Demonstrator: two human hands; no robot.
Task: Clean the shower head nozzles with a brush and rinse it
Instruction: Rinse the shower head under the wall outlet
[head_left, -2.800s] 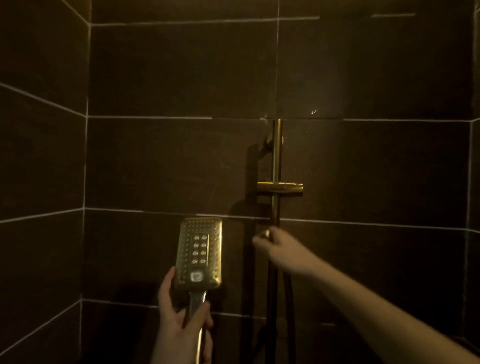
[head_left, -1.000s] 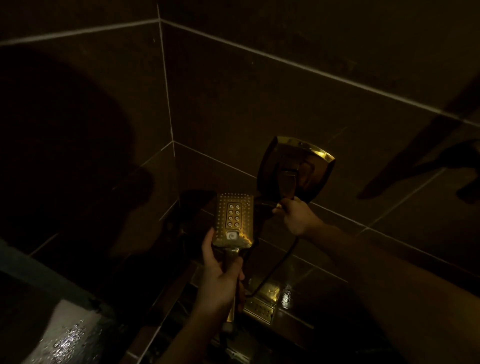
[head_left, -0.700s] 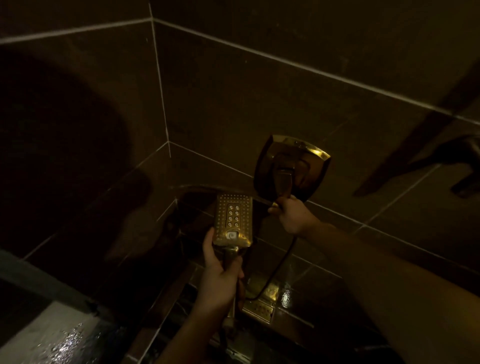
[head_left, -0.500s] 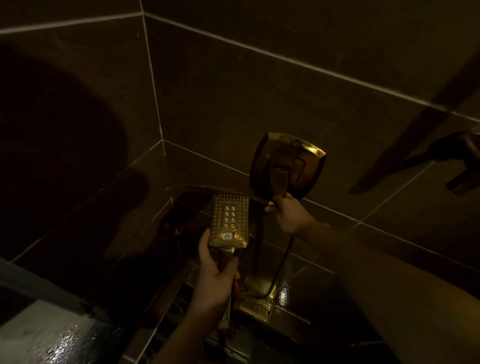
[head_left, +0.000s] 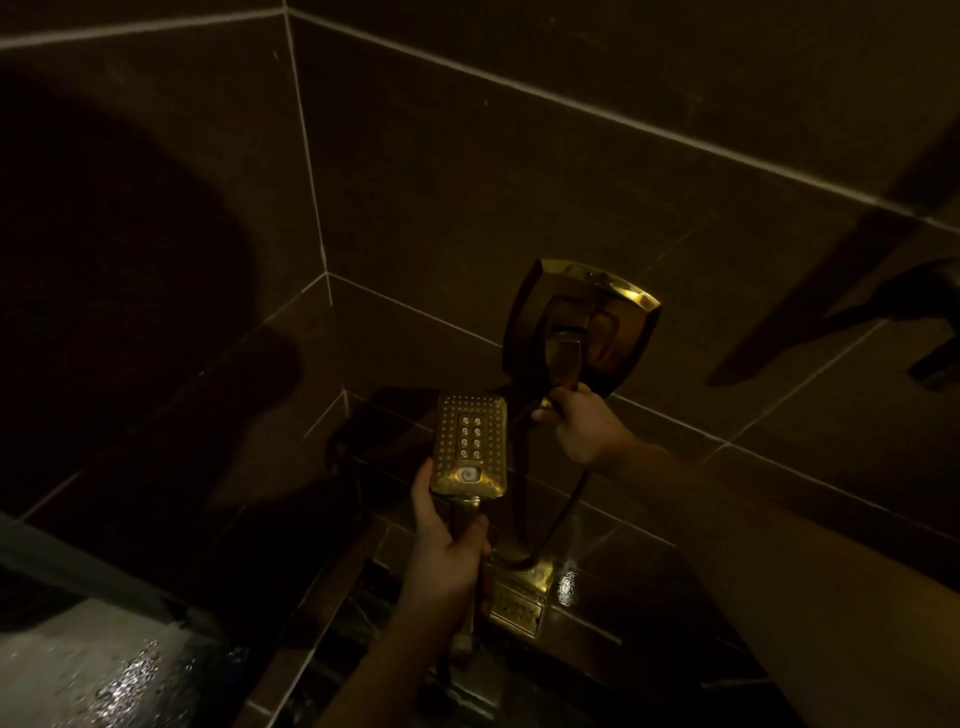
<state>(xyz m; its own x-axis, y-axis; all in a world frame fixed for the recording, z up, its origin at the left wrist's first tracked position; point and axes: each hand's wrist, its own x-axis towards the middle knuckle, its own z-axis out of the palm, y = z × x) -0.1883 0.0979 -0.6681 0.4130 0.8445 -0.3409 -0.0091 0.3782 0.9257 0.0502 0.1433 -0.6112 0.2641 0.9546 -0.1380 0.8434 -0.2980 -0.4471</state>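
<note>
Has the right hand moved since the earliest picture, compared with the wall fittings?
Yes. The right hand went down from the slide rail to the lever of the wall valve plate, which it now grips.

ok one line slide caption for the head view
Left hand holds gold shower head; right hand grips wall lever.

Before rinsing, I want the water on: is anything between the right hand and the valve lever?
Nothing visible: the right hand already grips the lever on the wall plate; the left hand holds the shower head beside it.
</note>
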